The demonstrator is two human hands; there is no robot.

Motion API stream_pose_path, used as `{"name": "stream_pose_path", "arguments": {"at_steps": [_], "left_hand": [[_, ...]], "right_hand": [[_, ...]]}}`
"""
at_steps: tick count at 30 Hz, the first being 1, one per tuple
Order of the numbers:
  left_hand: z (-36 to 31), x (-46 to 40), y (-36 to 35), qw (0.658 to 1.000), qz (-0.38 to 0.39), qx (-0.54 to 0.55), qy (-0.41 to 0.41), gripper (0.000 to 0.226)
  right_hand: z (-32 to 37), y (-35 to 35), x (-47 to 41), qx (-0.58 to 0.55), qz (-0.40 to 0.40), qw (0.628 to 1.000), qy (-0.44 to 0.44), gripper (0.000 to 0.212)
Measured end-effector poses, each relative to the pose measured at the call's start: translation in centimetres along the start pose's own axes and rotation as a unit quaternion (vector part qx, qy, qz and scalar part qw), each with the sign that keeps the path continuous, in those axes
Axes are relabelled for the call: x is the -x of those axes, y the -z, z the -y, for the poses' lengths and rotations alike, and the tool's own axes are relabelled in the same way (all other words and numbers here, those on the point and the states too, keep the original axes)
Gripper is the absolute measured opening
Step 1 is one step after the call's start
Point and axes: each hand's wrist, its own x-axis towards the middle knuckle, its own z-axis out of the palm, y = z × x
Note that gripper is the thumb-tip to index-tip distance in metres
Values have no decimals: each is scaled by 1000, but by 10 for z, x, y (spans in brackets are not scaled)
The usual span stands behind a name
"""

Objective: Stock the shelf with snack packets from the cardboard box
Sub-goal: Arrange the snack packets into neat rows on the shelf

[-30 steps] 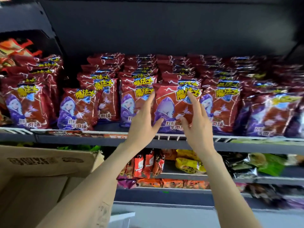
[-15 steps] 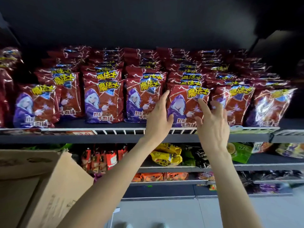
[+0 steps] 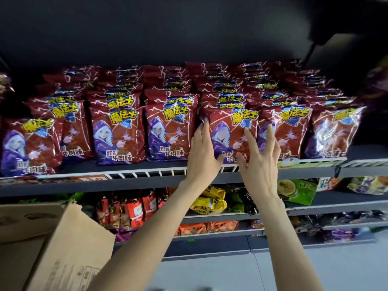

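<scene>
Red snack packets with a purple-hooded figure stand in several rows on the shelf (image 3: 147, 175). The front packet (image 3: 233, 131) of the middle-right row stands upright between both hands. My left hand (image 3: 202, 156) lies flat against its left edge, fingers straight, thumb at its lower front. My right hand (image 3: 259, 162) has straight spread fingers at its right side, touching it and the neighbouring packet (image 3: 294, 127). The cardboard box (image 3: 69, 248) is at the lower left, its flap up; its inside is hidden.
Lower shelves hold orange, yellow (image 3: 210, 202) and green packets (image 3: 298, 190). A white wire rail (image 3: 147, 174) runs along the shelf's front edge. The shelf above is dark. Pale floor shows at the bottom.
The view has shifted right, so the rows sit further left in frame. Both hands have stayed on the same front packet, the right hand's fingers spreading a little wider.
</scene>
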Motion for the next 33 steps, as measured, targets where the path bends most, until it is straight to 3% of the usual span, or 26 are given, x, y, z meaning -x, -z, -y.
{"name": "stream_pose_path", "arguments": {"at_steps": [7,10,14,18,20,23,27,33], "left_hand": [[-1,6,14,999,29,36,-4,92],[7,15,42,999,22,23,-22,77],[43,27,97,985,-125,-12,-117,40],[121,44,156,947,-228,-74,-213,14],[162,52,187,953,-228,-97,-175,16],[212,63,229,972,-218,-88,-22,28],[262,65,268,968,-182,-61,160,56],[284,56,279,964,-90,-76,237,81]], "right_hand": [[7,4,4,7,-11,1000,-9,53],[28,9,6,-24,-73,995,67,37],[83,3,7,-124,-72,970,196,23],[152,-18,12,-206,-16,945,254,19],[187,-29,16,-261,53,930,253,20],[239,-46,20,-316,168,902,241,26],[299,-63,16,-326,272,881,209,44],[356,-93,20,-332,356,864,128,76]]}}
